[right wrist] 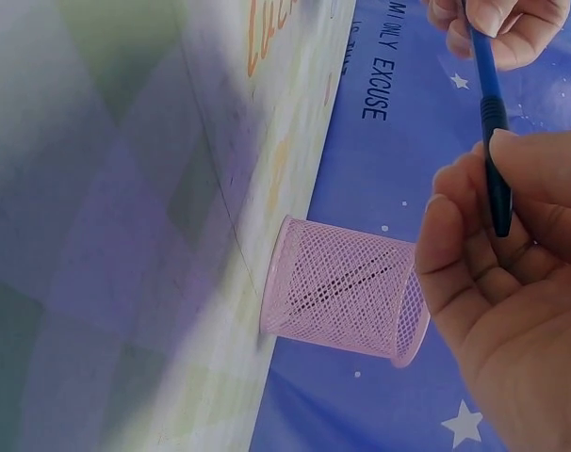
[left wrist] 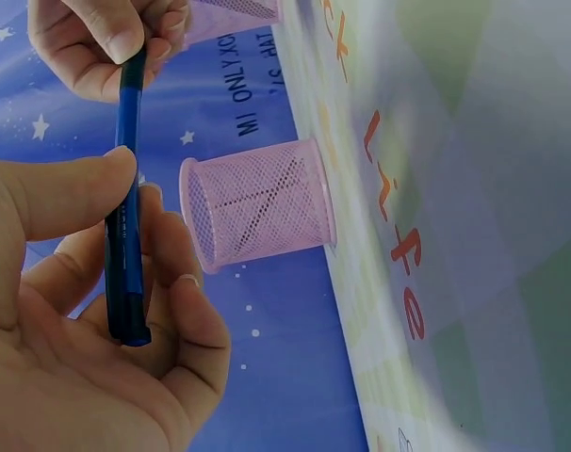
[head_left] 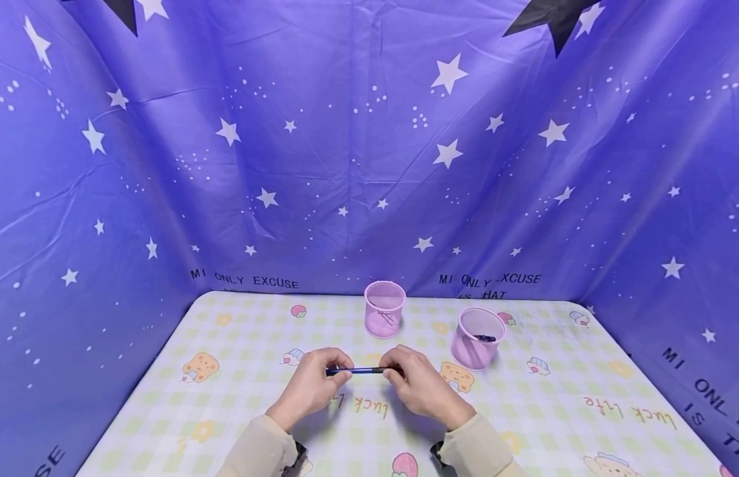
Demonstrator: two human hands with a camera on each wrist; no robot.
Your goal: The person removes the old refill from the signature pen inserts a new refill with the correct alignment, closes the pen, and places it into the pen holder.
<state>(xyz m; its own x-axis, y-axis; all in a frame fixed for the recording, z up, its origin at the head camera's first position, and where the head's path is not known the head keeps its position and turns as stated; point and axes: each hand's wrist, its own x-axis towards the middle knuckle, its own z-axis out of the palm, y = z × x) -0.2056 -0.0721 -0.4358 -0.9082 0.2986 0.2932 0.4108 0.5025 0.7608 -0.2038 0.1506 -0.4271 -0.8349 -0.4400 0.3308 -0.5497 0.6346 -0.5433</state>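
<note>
A blue pen point(head_left: 366, 371) with a dark grip section lies level between both hands, above the table. My left hand point(head_left: 317, 381) pinches its clip end between thumb and fingers; in the left wrist view the clip point(left wrist: 111, 273) runs along the barrel, over the curled fingers. At the other end, my right hand point(head_left: 418, 379) pinches the ribbed dark grip point(right wrist: 494, 115), and the tapered tip point(right wrist: 501, 221) points over the palm. Just beyond the hands stands a pink mesh pen cup point(head_left: 384, 324). A second pink mesh cup point(head_left: 473, 351), right of the right hand, holds a dark item point(head_left: 485, 338).
The table point(head_left: 166, 397) has a pale checked cover printed with cartoon food and lettering. Blue star-patterned cloth point(head_left: 345, 165) hangs along its back and both sides. Dark bands point(head_left: 294, 457) show at the cuffs of the beige sleeves point(head_left: 258, 447).
</note>
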